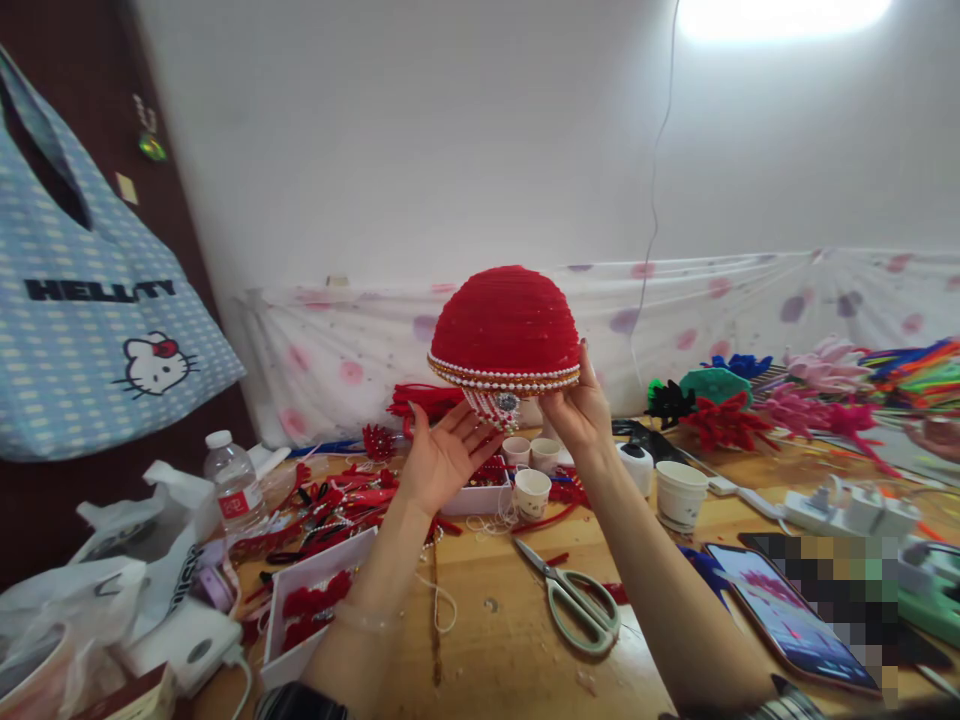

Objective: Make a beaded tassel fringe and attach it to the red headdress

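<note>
A red domed cap point(506, 320) with a pearl and gold band round its rim is held up above the table. From the rim hangs a beaded tassel point(491, 405) with a round dark gem. My right hand point(581, 410) grips the cap's right edge. Palm up and fingers spread, my left hand point(446, 455) is under the tassel, its fingertips at the beads. Green-handled scissors point(581, 605) lie on the wooden table point(495, 660) below.
Paper cups point(532, 495), a larger cup point(681, 497), a bottle point(234, 485) and a white box point(281, 620) stand around. A phone point(795, 620) and power strip point(847, 515) lie right. Someone's hand point(937, 435) shows at the right edge.
</note>
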`<state>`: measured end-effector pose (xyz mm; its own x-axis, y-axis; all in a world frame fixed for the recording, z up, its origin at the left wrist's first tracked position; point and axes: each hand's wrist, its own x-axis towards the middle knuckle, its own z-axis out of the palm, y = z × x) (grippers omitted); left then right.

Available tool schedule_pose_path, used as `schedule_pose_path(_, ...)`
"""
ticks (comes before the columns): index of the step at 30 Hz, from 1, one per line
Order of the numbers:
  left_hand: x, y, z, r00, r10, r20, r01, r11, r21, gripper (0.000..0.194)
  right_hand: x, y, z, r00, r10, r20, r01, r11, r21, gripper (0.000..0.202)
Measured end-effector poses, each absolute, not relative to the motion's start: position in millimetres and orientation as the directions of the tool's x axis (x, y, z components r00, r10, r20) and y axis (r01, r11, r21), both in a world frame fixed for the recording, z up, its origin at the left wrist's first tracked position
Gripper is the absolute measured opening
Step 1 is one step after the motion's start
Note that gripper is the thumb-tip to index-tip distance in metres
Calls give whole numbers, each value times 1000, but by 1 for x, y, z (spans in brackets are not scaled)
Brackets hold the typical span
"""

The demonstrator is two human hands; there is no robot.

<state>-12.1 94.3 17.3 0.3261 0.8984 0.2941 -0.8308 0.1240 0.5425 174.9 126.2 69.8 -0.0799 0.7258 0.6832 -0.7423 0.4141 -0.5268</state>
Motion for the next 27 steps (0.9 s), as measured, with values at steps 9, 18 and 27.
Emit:
schedule_pose_path(9,-17,91,9,291,917,274,-872,136,471,31,179,122,65,-107,709,697,-715,432,-549,27)
schedule_pose_path(18,-18,82,9,249,909,333,-895,85,438,33,174,131,56,-110,724,681,-767,374,-522,22)
schedule_pose_path(27,-18,89,-1,223,946,235,-871,85,483,42,179,129,55,-88,746,660,-793,349,-499,21)
